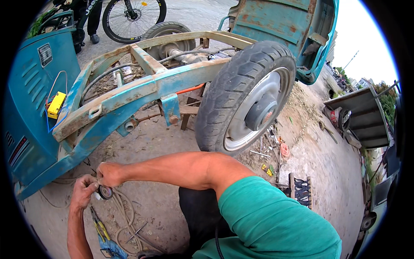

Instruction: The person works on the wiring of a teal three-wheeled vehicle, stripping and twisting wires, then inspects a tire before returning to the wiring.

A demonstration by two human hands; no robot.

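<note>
My left hand (83, 190) and my right hand (110, 174) meet fingertip to fingertip low beside the blue-green metal frame (125, 101). Both are closed in a pinch, and the small thing between their fingers is hidden. Just under the right hand shows a dark round roll (105, 192), which looks like a roll of tape; whether it hangs from the fingers or lies on the ground I cannot tell. Thin cable (64, 181) runs along the ground close to the left hand. Yellow-handled pliers (101, 228) lie beside my left forearm, near a loosely coiled beige hose (129, 216).
A large wheel (246, 97) stands by the frame, right of centre. A yellow box (56, 105) with wires rests against the blue-green panel (43, 69). An orange cord coil (284, 150) and a tool rack (300, 190) lie to the right. Behind stands a bicycle (133, 19).
</note>
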